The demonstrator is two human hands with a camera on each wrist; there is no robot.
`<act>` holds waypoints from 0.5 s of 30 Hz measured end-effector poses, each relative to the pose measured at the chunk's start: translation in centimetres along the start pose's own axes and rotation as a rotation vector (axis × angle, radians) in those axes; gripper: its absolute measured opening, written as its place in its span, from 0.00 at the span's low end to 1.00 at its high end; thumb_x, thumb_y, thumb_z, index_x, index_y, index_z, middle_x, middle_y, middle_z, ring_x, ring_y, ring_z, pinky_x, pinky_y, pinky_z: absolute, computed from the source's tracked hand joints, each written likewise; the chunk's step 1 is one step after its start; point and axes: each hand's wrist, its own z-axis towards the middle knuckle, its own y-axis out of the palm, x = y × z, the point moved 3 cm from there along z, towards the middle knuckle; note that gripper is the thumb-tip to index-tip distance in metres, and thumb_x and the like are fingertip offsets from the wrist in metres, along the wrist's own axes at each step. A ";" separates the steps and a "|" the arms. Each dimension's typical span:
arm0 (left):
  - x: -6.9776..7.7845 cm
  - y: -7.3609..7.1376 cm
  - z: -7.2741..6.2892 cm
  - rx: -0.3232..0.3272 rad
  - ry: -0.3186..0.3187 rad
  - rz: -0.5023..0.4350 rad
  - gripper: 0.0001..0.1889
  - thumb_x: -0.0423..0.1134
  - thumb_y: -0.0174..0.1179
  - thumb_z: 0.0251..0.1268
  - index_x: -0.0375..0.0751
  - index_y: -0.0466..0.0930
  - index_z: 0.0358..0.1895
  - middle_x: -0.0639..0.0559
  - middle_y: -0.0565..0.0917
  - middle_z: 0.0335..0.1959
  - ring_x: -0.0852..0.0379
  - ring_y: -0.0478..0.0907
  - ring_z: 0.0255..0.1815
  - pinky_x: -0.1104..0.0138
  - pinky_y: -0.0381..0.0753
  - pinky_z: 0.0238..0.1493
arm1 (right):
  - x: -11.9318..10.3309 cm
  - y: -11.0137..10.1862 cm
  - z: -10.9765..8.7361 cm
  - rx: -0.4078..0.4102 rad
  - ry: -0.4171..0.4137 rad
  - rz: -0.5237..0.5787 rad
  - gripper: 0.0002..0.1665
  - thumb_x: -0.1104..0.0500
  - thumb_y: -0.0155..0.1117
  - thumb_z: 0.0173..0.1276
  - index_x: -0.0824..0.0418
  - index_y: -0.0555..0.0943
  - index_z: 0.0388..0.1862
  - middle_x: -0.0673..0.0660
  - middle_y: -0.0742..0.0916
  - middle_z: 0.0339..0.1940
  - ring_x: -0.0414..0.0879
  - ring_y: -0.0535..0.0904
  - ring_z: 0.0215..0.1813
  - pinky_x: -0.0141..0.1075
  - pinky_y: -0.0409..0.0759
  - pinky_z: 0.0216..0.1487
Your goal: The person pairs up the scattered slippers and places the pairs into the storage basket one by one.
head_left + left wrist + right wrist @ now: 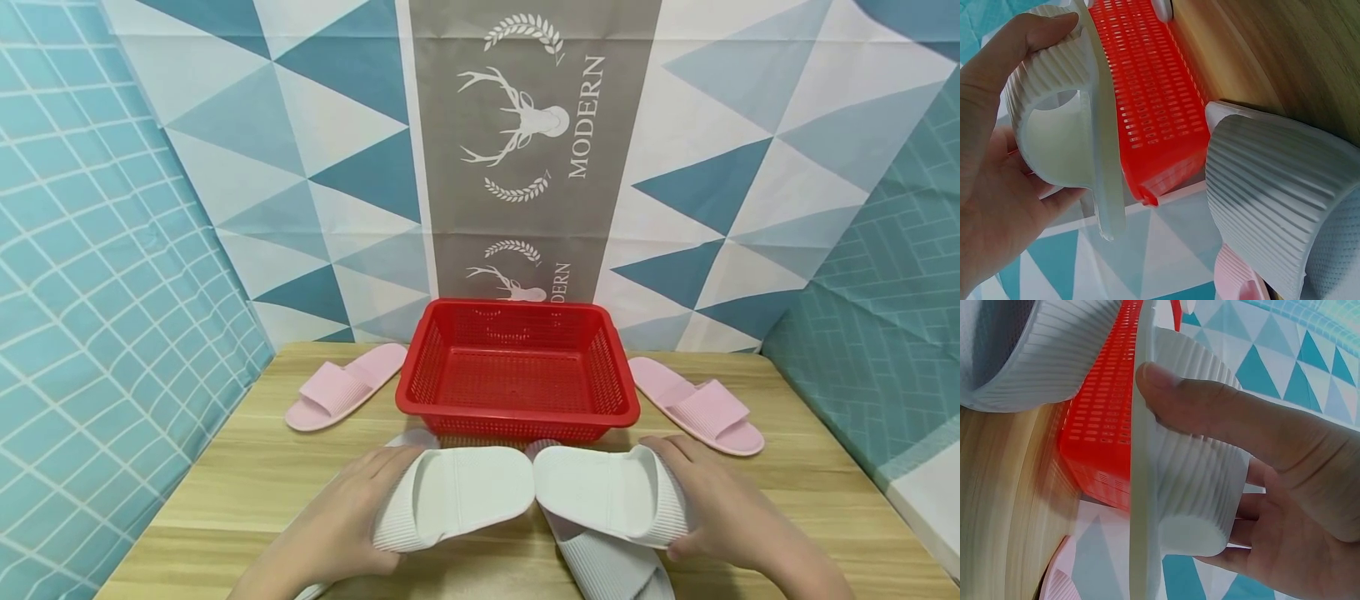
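Note:
My left hand [360,517] grips a white slide slipper [476,487] round its ribbed strap, the thumb on one side and the fingers on the other in the left wrist view. A matching white slipper [592,487] is held by my right hand [712,508], its thumb [1179,394] pressed along the sole's edge beside the strap. Both are raised in front of the red basket, their ends meeting in the middle of the head view. Beneath them on the table lies a pair of grey slippers; the right grey slipper [611,567] shows its ribbed strap, while the left one is mostly hidden.
A red perforated basket [517,425] stands at the table's back against the patterned backdrop. One pink slipper [333,392] lies left of it, another pink slipper [716,412] to its right. Tile-patterned cloth bounds the wooden table [187,533] on both sides.

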 end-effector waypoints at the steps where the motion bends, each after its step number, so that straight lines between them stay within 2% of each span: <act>1: 0.0 0.0 0.0 0.004 0.004 0.001 0.53 0.46 0.79 0.21 0.50 0.66 0.66 0.61 0.76 0.59 0.62 0.71 0.58 0.55 0.79 0.56 | 0.0 0.0 0.0 0.003 -0.003 -0.001 0.64 0.45 0.88 0.17 0.49 0.70 0.62 0.47 0.79 0.55 0.41 0.74 0.52 0.41 0.84 0.44; 7: 0.2 0.0 0.2 0.025 0.018 0.001 0.54 0.46 0.79 0.19 0.51 0.67 0.66 0.62 0.76 0.59 0.64 0.71 0.58 0.57 0.79 0.56 | -0.1 -0.1 -0.1 0.012 -0.007 0.008 0.64 0.45 0.88 0.18 0.49 0.70 0.62 0.46 0.78 0.55 0.41 0.74 0.52 0.40 0.84 0.44; 15: 0.2 -0.1 0.3 0.005 0.010 -0.003 0.55 0.46 0.79 0.20 0.51 0.65 0.67 0.60 0.75 0.60 0.62 0.71 0.59 0.56 0.79 0.57 | -0.4 -0.2 -0.2 0.027 -0.029 -0.002 0.63 0.46 0.88 0.18 0.50 0.70 0.62 0.45 0.79 0.55 0.40 0.74 0.52 0.39 0.84 0.44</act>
